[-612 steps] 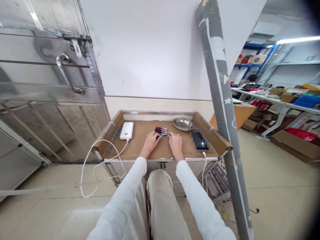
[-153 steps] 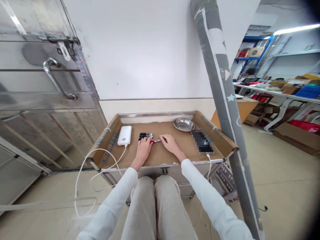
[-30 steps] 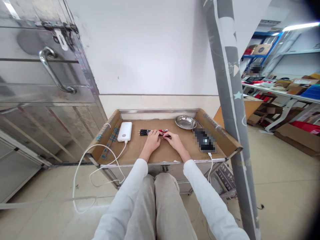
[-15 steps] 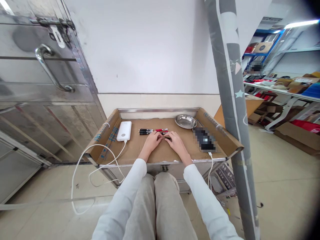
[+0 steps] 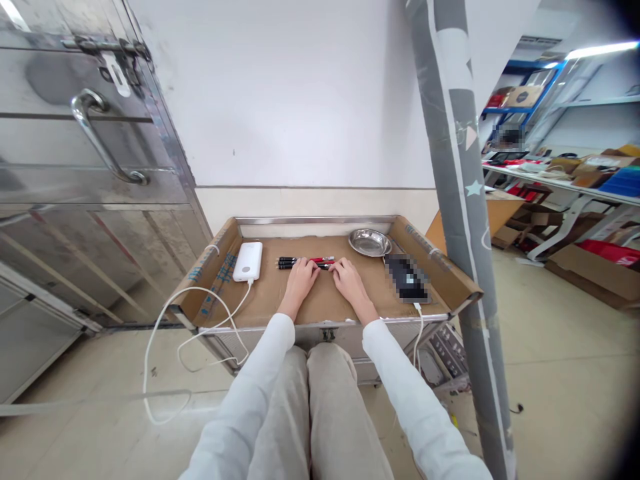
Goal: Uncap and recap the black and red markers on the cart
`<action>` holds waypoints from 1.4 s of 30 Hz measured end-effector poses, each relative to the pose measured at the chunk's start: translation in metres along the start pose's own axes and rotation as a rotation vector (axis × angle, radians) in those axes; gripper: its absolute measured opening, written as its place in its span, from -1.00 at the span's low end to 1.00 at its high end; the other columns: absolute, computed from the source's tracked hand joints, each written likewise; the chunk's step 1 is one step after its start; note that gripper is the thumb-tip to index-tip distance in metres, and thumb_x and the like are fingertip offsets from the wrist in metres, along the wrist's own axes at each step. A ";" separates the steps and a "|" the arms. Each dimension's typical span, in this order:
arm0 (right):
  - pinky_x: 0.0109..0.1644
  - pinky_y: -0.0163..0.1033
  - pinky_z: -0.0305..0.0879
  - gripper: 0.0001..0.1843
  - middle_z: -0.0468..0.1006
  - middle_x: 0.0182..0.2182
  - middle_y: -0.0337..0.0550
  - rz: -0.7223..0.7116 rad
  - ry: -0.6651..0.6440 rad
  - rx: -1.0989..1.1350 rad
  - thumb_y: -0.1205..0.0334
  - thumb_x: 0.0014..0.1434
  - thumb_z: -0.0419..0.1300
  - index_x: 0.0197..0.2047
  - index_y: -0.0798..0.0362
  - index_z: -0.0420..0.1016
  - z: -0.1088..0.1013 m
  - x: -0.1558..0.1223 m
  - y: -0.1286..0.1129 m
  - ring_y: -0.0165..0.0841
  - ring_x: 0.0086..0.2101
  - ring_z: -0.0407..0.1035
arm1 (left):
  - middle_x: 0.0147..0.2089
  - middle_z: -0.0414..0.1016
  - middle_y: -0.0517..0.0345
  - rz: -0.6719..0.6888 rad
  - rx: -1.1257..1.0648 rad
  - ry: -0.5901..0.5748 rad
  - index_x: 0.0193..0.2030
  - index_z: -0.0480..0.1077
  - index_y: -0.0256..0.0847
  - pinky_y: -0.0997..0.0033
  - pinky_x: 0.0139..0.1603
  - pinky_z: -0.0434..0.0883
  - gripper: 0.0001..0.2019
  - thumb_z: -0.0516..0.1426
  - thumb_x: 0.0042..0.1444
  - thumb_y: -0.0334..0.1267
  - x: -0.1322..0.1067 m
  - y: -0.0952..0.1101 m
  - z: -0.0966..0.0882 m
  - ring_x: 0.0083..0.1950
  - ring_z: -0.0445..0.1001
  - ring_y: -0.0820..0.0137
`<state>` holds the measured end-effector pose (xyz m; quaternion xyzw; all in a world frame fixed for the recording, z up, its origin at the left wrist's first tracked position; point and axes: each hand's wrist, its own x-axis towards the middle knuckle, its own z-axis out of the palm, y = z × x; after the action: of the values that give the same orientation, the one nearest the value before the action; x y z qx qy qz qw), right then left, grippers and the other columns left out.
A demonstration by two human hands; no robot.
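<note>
Several black pens, some with red parts, lie side by side across the cardboard-lined tray top, their tips to the left. My left hand has its fingers curled over the nearest pen, around its middle. At that pen's right end, my right hand closes its fingertips. Both hands rest low on the cardboard, a small gap between them. My fingers partly cover the nearest pen, so its full length is hidden.
A white power bank with a white cable sits on the left. To the right are a shallow metal bowl and a blurred phone on a cable. Raised cardboard sides flank the surface; a grey wrapped pole stands at right.
My hands have moved apart, the right one shifting right and the left one slightly left. The nearest pen now shows between them.
</note>
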<state>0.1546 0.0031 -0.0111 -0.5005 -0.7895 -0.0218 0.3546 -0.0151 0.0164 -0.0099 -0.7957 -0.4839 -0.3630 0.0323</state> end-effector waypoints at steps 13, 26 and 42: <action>-0.08 -0.18 0.15 -0.76 0.42 -0.22 -0.04 0.076 -0.035 -0.070 0.41 0.24 -0.05 -0.20 0.05 0.43 0.000 -0.003 0.001 -0.24 -0.17 0.29 | -0.18 0.37 -0.14 -0.367 0.262 0.287 -0.22 0.30 -0.29 0.11 -0.08 0.31 -0.85 -0.04 0.12 -0.46 -0.017 0.008 -0.017 -0.09 0.35 0.11; 0.15 -0.07 0.18 -0.51 0.37 0.05 0.01 0.004 0.015 0.163 0.36 0.21 -0.02 0.22 0.02 0.19 -0.013 0.000 -0.014 -0.19 0.04 0.27 | -0.17 0.38 -0.11 -0.370 0.165 0.178 -0.19 0.32 -0.26 0.12 -0.10 0.36 -0.83 -0.06 0.28 -0.28 -0.012 0.006 -0.012 -0.09 0.40 0.14; 0.15 -0.12 0.24 -0.64 0.49 0.01 -0.06 -0.045 -0.040 0.355 0.37 0.24 0.04 0.09 -0.02 0.40 0.002 0.000 0.000 -0.27 0.02 0.35 | -0.09 0.42 0.07 0.095 -0.408 0.210 -0.01 0.25 -0.18 0.37 -0.08 0.49 -0.77 0.08 0.23 -0.20 -0.007 0.009 -0.010 -0.10 0.49 0.42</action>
<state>0.1538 0.0043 -0.0124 -0.4126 -0.7988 0.1202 0.4211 -0.0152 0.0025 -0.0041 -0.7655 -0.3564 -0.5322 -0.0619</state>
